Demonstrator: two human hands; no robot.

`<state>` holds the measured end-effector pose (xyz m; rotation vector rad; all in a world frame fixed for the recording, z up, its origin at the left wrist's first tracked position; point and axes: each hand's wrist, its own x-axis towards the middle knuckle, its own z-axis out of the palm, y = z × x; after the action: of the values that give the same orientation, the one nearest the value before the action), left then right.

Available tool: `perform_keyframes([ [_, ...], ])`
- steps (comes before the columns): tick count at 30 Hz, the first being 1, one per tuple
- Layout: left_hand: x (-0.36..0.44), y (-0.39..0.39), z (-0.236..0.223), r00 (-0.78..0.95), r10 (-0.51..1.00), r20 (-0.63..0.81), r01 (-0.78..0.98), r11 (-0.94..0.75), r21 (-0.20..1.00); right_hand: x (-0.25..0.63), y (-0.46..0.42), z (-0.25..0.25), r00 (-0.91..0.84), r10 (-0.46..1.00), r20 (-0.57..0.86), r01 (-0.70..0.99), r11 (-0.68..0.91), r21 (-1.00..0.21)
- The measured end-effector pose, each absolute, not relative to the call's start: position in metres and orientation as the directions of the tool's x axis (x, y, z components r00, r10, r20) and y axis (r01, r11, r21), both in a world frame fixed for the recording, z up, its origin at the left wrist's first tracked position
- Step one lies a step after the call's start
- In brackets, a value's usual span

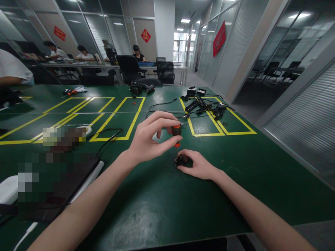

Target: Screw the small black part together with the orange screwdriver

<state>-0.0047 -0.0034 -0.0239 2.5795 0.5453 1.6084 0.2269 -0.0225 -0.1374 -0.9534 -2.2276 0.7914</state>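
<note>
Between the thumb and fingers of my left hand (151, 137) is a screwdriver (177, 131) with an orange and dark handle. It stands upright, its thin shaft pointing down at a small black part (181, 160). My right hand (197, 164) is closed around that part and holds it against the green tabletop (162, 205). The part's exact kind does not show, and my fingers hide some of it. Whether the tip sits in a screw is too small to tell. A tiny speck lies on the table just left of the part.
Black cables and dark parts (201, 106) lie in a heap at the back right, inside yellow tape outlines. Power tools (141, 88) lie at the back middle. On the left is a dark pouch (86, 174), partly blurred out. Several people sit at desks beyond.
</note>
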Motion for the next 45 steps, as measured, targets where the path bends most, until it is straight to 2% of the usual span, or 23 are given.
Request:
perform_keyframes([
  [4,-0.0037,-0.0049,-0.0247,0.395,0.366,0.843,0.269,-0.923,0.275,0.2273,-0.0225,-0.1377,-0.572,0.772,0.277,0.427,0.569,-0.703],
  [10,-0.0054,-0.0016,-0.0247,0.388,0.305,0.870,0.274,-0.939,0.207,0.2278,-0.0227,-0.1376,-0.577,0.768,0.278,0.424,0.573,-0.701],
  [15,-0.0048,-0.0025,-0.0252,0.442,0.360,0.822,0.255,-0.929,0.270,0.2273,-0.0226,-0.1372,-0.572,0.771,0.279,0.426,0.570,-0.702],
  [20,-0.0049,-0.0007,-0.0262,0.406,0.342,0.847,0.277,-0.930,0.243,0.2271,-0.0225,-0.1377,-0.571,0.772,0.279,0.429,0.570,-0.701],
  [27,-0.0046,-0.0020,-0.0307,0.461,0.419,0.782,0.269,-0.906,0.327,0.2273,-0.0230,-0.1374,-0.569,0.773,0.281,0.432,0.571,-0.698],
  [33,-0.0053,0.0001,-0.0305,0.486,0.367,0.793,0.249,-0.928,0.277,0.2268,-0.0231,-0.1373,-0.572,0.772,0.278,0.430,0.571,-0.700],
  [45,-0.0057,-0.0017,-0.0306,0.538,0.423,0.729,0.293,-0.905,0.309,0.2269,-0.0225,-0.1381,-0.565,0.777,0.279,0.434,0.567,-0.700],
])
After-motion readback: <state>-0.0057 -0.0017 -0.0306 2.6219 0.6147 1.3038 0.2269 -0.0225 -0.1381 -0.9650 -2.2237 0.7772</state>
